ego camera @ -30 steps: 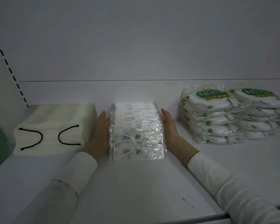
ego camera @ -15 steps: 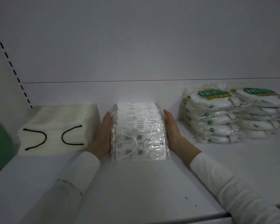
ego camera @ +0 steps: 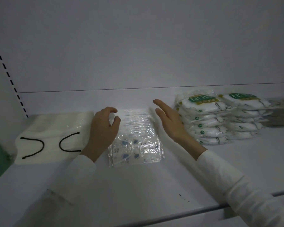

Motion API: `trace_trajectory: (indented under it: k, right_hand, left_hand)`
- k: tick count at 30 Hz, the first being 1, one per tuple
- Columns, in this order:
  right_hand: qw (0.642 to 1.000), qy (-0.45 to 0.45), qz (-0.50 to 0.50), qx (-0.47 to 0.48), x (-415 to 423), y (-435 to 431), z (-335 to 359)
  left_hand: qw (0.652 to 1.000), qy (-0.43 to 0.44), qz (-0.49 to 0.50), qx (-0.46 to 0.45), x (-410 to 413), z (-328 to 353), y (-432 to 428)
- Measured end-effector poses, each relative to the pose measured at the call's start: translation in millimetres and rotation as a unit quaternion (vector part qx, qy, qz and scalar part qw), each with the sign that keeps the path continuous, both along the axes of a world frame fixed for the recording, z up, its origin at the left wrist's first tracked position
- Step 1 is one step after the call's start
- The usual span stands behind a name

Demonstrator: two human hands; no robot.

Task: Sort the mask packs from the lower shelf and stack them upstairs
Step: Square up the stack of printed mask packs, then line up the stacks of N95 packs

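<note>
At centre frame your stack (ego camera: 136, 136) sits in clear, glossy, crinkled plastic film that throws bright glare. At left the masks (ego camera: 52, 138) look soft, white and matt under a thin shiny film, with black cords (ego camera: 33, 148) like string. At right the packs (ego camera: 202, 118) are shiny plastic with green printed labels. The shelf (ego camera: 121, 185) is smooth, matt white. Your sleeves (ego camera: 228, 181) are matt white cloth.

Printed mask stack (ego camera: 136, 136) on shelf (ego camera: 138, 185); left hand (ego camera: 103, 130) curled at edge, right hand (ego camera: 170, 123) flat beside.
</note>
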State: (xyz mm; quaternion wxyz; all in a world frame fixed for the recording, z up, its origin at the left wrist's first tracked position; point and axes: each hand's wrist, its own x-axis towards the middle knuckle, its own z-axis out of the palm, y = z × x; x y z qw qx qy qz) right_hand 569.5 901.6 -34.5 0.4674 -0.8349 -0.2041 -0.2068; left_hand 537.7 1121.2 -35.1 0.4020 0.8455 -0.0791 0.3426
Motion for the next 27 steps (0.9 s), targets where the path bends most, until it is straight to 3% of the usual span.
trace_trajectory:
  k: [3, 19, 27]
  right_hand:
    - [0.998, -0.055, -0.011, -0.043, -7, -9, 15]
    - [0.986, -0.111, -0.102, -0.077, -34, -164, 60]
    - [0.992, -0.065, -0.086, -0.065, -23, -267, 75]
  left_hand:
    - [1.0, -0.01, -0.026, 0.005, -3, 14, -8]
    - [0.992, 0.023, -0.107, 0.064, 0, 45, -146]
    - [0.995, 0.011, -0.066, 0.068, 7, 62, -249]
